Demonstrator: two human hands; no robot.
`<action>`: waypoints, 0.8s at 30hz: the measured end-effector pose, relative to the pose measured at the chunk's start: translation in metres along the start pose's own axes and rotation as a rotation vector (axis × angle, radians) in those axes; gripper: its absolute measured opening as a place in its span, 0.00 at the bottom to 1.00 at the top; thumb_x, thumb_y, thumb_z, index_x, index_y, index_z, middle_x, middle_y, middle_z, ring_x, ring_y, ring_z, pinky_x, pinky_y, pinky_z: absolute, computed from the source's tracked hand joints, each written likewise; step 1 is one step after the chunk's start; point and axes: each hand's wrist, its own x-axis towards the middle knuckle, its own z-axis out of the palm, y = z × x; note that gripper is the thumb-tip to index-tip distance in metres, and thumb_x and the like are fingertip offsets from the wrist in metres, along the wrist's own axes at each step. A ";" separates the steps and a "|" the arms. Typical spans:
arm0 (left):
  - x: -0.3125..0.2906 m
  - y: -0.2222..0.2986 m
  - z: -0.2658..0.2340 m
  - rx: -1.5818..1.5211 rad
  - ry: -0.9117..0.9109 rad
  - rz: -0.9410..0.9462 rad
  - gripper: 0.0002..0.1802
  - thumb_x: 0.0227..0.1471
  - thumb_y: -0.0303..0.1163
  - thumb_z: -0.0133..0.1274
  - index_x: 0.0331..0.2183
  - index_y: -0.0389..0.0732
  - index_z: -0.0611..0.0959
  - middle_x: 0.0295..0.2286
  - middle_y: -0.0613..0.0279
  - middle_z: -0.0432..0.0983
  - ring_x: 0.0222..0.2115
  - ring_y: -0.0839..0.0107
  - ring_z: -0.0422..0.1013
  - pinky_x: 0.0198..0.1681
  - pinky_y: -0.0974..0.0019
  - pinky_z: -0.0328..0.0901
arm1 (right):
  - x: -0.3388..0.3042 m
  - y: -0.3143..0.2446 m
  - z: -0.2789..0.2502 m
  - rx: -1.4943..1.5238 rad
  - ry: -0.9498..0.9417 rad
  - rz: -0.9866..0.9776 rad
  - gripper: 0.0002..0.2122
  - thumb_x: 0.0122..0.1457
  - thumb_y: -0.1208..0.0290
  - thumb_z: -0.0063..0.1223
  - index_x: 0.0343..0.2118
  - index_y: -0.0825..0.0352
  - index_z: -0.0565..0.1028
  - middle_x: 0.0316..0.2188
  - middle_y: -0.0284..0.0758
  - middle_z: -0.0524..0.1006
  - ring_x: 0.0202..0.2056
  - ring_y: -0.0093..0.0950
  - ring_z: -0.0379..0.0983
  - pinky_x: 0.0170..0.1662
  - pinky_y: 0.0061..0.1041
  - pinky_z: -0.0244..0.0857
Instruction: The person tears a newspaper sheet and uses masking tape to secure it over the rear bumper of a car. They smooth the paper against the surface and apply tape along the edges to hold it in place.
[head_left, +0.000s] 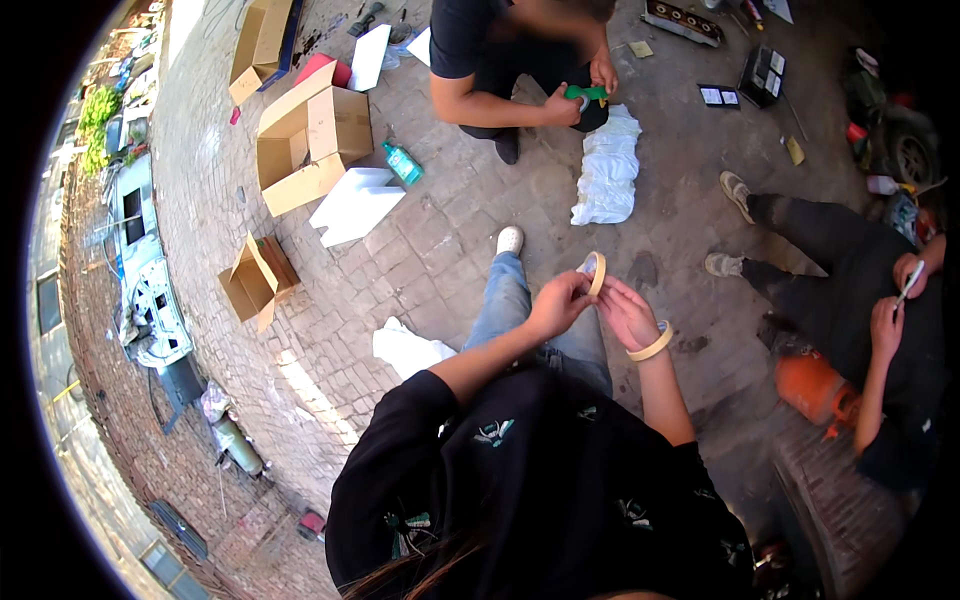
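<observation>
In front of my body, my left hand pinches a roll of masking tape, pale yellow and held upright on its edge. Just right of it, my right hand has its fingers stretched out, their tips close to the roll; whether they touch it I cannot tell. A second yellowish tape roll sits around my right wrist like a bracelet. Beyond my hands, a white wrapped bundle lies on the paving. Behind that bundle a crouching person holds a green object in both hands.
Open cardboard boxes, white foam-like pieces and a teal bottle lie to the left. At right, a seated person holds a phone-like object beside an orange container. A black battery stands at the far right.
</observation>
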 end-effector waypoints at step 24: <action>-0.131 0.063 -0.233 -0.296 0.155 0.389 0.16 0.54 0.25 0.53 0.46 0.34 0.77 0.43 0.60 0.72 0.43 0.75 0.69 0.44 0.72 0.63 | 0.039 0.083 0.256 -0.968 0.086 -0.672 0.08 0.55 0.76 0.56 0.39 0.70 0.77 0.32 0.32 0.79 0.29 0.18 0.71 0.37 0.20 0.66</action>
